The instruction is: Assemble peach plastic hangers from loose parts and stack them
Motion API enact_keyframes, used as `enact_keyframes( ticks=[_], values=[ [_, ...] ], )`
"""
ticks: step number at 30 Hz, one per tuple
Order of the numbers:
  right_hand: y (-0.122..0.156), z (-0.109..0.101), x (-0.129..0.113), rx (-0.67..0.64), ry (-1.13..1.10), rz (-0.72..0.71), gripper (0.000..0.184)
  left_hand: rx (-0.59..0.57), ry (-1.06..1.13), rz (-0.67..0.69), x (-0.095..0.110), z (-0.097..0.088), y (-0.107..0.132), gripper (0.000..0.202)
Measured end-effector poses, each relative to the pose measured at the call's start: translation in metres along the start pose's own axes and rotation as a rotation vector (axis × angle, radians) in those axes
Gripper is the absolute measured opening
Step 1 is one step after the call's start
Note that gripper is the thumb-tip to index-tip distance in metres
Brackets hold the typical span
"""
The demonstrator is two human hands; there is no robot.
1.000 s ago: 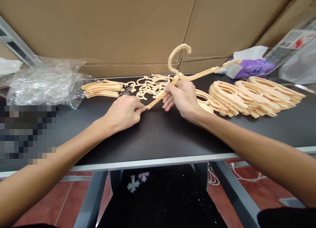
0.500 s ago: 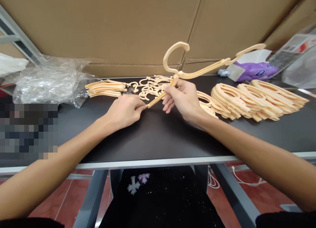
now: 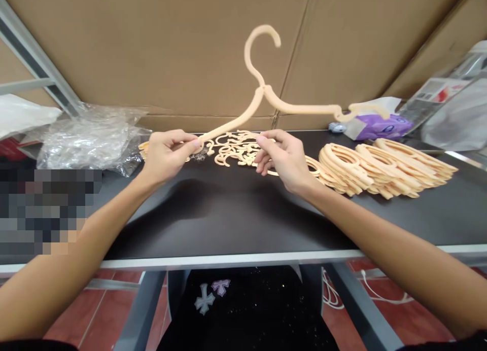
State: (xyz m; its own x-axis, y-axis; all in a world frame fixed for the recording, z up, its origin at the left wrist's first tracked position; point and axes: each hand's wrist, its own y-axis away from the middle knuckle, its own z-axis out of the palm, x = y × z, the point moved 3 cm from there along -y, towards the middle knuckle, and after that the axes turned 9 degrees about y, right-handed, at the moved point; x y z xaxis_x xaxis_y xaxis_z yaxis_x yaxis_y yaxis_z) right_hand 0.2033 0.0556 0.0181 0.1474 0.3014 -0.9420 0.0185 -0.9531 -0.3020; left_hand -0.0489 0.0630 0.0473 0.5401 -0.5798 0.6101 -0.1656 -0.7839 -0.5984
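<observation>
A cream plastic folding clothes hanger (image 3: 238,118) is held up above the black tabletop, its hook upward and its two arms spread. My left hand (image 3: 167,153) pinches the end of its left arm between thumb and fingers. A jointed end piece sticks out at the tip of the right arm. My right hand (image 3: 283,158) is off the hanger, below its middle, with fingers loosely bent and apart and nothing seen in them. Between the hands, farther back, lies a heap of loose cream hooks (image 3: 243,150). The stack of cream arm pieces (image 3: 143,149) is mostly hidden behind my left hand.
Rows of folded cream hangers (image 3: 388,171) lie at the right. Behind them sits a purple tissue pack (image 3: 380,126). Crumpled clear plastic bags (image 3: 91,138) lie at the left. A cardboard wall (image 3: 171,46) closes off the back, and a metal strip edges the table (image 3: 236,258).
The hanger has risen and turned its face toward me, its arms now spread wider. My left hand has lifted with its end. My right hand has let go of the hanger's middle.
</observation>
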Motion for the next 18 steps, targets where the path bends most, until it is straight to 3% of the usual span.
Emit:
enact_keyframes(
  ticks=[5,12,14,18],
  values=[
    [-0.008,-0.013,0.003,0.142,-0.105,0.111,0.042,0.075,0.037,-0.031,-0.015,-0.014,-0.008,0.025],
    [-0.024,-0.05,0.007,0.454,-0.191,0.097,0.031,0.026,-0.088,-0.013,-0.015,-0.019,-0.007,0.025],
    [-0.024,-0.051,0.003,0.427,-0.145,0.093,0.035,-0.002,-0.118,0.008,-0.013,-0.017,-0.006,0.024],
    [-0.023,-0.044,0.0,0.219,-0.087,0.122,0.051,-0.056,-0.113,0.036,-0.012,-0.014,-0.005,0.024]
  ],
)
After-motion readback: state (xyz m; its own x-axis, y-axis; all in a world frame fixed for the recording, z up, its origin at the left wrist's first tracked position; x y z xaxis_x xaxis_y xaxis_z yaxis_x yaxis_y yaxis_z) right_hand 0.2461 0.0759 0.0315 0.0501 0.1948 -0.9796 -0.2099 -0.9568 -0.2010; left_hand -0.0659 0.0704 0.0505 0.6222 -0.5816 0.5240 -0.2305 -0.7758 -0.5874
